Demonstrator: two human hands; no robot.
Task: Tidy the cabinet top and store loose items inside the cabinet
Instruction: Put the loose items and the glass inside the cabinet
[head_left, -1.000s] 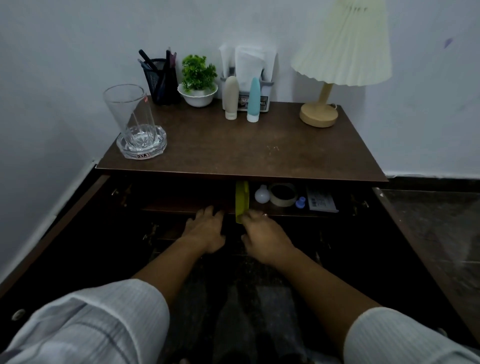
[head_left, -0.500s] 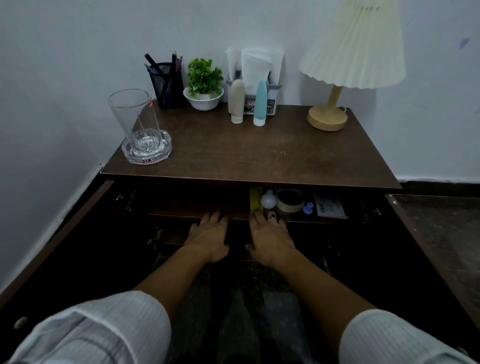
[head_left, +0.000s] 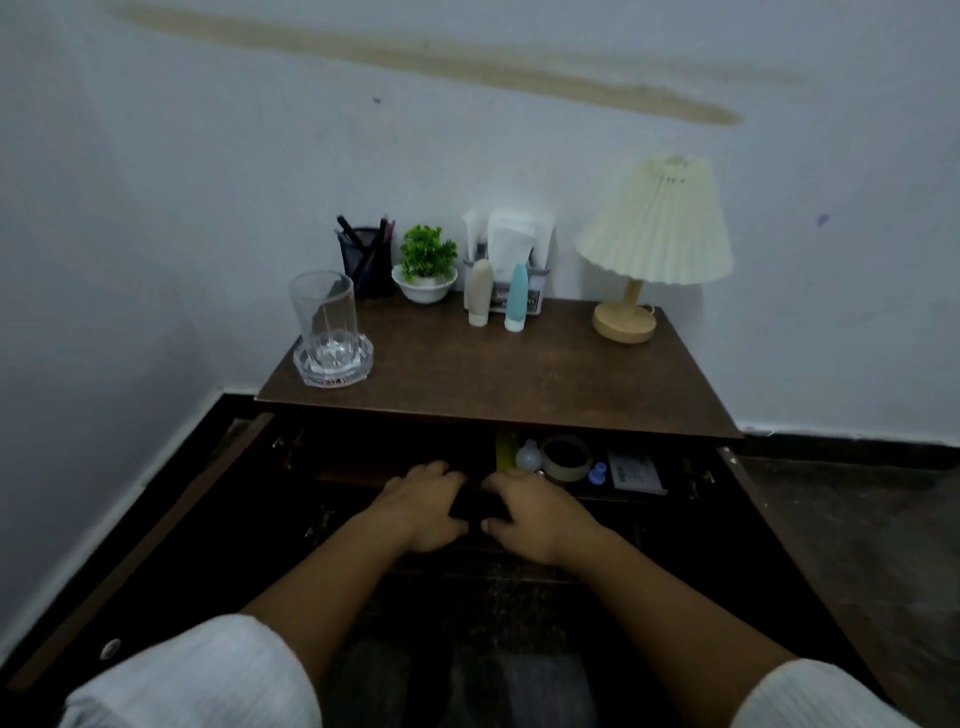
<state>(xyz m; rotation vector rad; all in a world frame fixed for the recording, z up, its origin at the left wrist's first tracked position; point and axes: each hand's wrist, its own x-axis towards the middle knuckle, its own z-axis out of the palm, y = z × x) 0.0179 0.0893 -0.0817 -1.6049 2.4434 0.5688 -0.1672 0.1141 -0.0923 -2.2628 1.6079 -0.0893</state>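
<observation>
Cabinet (head_left: 519, 374) against far wall, standing open. Lamp (head_left: 655, 228) far right on top, glass (head_left: 324, 312) near left. Left hand (head_left: 423, 506) and right hand (head_left: 535, 514) side by side at inner shelf edge, fingers bent; grip cannot be told in the dark. Tape roll (head_left: 563, 472) and small bottle (head_left: 528, 457) on shelf, just right of the hands.

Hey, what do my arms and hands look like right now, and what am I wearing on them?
Both arms are in pale, whitish sleeves with a fine ribbed texture. The left sleeve and right sleeve end near the elbow, leaving the forearms bare. The left hand and right hand are bare, with no glove, watch or bracelet showing. Blur hides any ring.
</observation>
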